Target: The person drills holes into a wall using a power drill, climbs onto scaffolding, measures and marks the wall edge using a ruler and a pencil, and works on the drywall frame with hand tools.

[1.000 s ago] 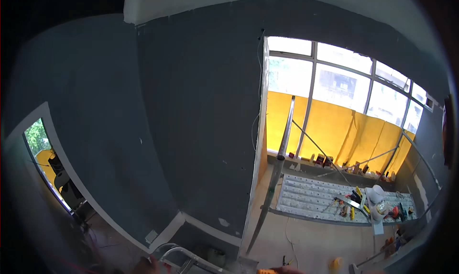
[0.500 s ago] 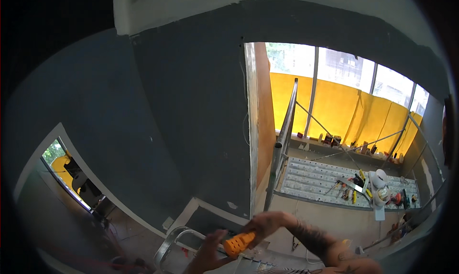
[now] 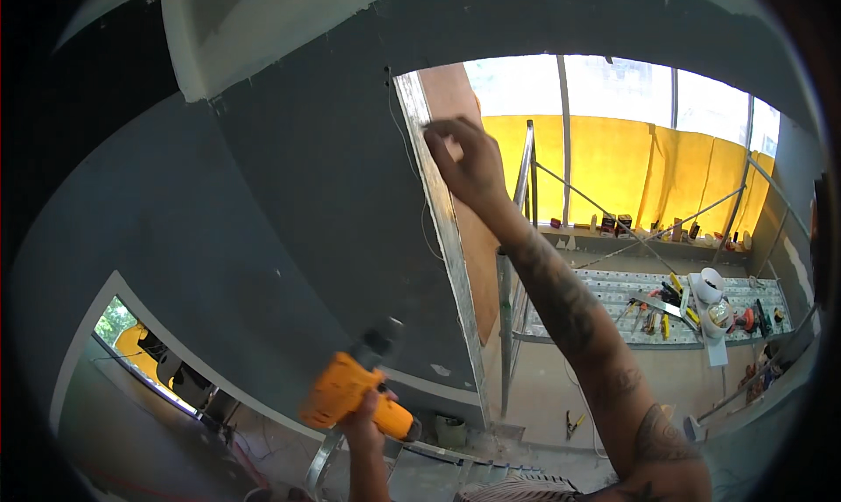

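Grey wall (image 3: 324, 195) ends at a whitish strip (image 3: 448, 239) — yellow-sheeted windows (image 3: 622, 95) beyond.

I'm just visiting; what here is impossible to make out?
Head view: whether the right hand pinches anything; fingers hide it, or it's too small.
Head view: any bit in the orange drill; its tip is blurred.
Head view: part of the left hand; the drill hides it.

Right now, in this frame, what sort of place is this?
Probably a room being renovated: tools lie on a metal platform, yellow sheeting covers the lower part of the windows, and the left hand holds an orange drill.
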Demonstrator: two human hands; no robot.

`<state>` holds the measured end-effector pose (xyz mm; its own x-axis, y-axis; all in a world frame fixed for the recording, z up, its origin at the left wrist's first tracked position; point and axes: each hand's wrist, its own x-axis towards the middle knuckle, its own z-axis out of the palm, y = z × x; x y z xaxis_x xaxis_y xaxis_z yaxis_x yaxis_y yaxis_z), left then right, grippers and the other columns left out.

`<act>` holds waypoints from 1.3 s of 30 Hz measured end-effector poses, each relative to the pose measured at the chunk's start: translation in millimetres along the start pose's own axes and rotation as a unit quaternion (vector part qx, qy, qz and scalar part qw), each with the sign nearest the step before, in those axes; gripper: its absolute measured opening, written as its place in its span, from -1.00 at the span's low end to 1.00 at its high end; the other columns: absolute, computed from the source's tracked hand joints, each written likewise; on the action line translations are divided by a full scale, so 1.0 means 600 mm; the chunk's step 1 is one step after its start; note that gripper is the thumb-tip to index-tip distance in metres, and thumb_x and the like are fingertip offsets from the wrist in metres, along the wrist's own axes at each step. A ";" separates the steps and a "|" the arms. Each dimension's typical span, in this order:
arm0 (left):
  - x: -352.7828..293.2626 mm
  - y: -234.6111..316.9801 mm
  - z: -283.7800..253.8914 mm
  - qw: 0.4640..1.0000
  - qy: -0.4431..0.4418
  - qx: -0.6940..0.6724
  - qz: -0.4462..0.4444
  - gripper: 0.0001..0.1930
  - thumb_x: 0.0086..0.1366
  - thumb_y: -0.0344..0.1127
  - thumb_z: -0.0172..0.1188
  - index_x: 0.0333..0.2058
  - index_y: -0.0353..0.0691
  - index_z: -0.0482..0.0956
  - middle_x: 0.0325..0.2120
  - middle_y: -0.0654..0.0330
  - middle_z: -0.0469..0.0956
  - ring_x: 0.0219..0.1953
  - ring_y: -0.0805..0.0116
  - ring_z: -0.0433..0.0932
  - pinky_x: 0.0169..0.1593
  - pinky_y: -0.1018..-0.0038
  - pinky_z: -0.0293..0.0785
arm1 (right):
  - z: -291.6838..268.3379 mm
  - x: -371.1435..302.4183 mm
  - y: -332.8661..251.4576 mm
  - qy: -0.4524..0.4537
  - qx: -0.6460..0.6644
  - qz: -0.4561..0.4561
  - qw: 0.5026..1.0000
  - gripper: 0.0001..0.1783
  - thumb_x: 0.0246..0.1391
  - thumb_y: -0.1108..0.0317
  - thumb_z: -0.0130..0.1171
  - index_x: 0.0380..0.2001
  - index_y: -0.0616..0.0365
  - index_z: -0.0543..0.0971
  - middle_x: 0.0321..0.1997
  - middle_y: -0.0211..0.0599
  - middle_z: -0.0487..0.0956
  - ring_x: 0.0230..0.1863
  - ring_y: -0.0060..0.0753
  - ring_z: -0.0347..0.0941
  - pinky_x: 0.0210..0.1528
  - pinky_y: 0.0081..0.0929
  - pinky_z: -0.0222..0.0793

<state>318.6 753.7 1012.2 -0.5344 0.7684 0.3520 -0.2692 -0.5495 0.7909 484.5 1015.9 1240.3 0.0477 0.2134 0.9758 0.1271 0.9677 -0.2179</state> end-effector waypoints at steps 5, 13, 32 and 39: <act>0.086 0.117 0.072 0.990 0.024 -0.051 0.130 -0.55 0.18 -0.31 0.27 0.03 -0.16 0.35 -0.24 0.12 0.52 -0.43 0.48 0.47 -0.38 0.58 0.46 | 0.085 0.051 0.056 0.022 -0.036 0.019 0.999 -0.25 0.08 0.05 0.20 0.23 0.25 0.28 0.23 0.18 0.25 0.22 0.19 0.21 0.23 -0.10 0.18; 0.203 0.232 0.174 0.971 0.006 0.038 0.237 -0.55 0.15 -0.49 0.23 0.04 -0.25 0.40 -0.21 0.07 0.56 -0.27 0.37 0.57 -0.25 0.49 0.58 | 0.132 0.037 0.053 -0.012 -0.103 0.015 0.995 -0.10 0.06 0.30 0.18 0.35 0.33 -0.05 0.35 0.40 0.02 0.40 0.36 -0.10 0.39 -0.08 -0.06; 0.249 0.266 0.223 0.946 -0.035 0.213 0.240 -0.61 0.09 -0.49 0.26 -0.06 -0.25 0.46 -0.33 0.11 0.60 -0.45 0.43 0.54 -0.28 0.45 0.54 | 0.132 0.033 0.048 -0.047 -0.117 0.019 0.992 -0.15 0.13 0.36 0.10 0.34 0.37 -0.11 0.40 0.27 -0.02 0.44 0.28 -0.18 0.44 -0.11 -0.15; 0.256 0.306 0.222 0.898 -0.090 0.323 0.283 -0.78 0.15 -0.40 0.25 -0.19 -0.22 0.55 -0.36 0.23 0.60 -0.45 0.50 0.51 -0.25 0.47 0.48 | 0.133 0.034 0.073 -0.023 -0.135 -0.029 0.990 -0.11 0.13 0.28 0.09 0.38 0.22 -0.16 0.38 0.35 0.01 0.39 0.40 -0.06 0.34 0.04 0.04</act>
<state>293.8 814.3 1278.1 -0.2843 0.4989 0.8187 0.5579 -0.6084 0.5645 412.1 1073.4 1252.0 -0.0114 0.1700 0.9854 0.3885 0.9088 -0.1523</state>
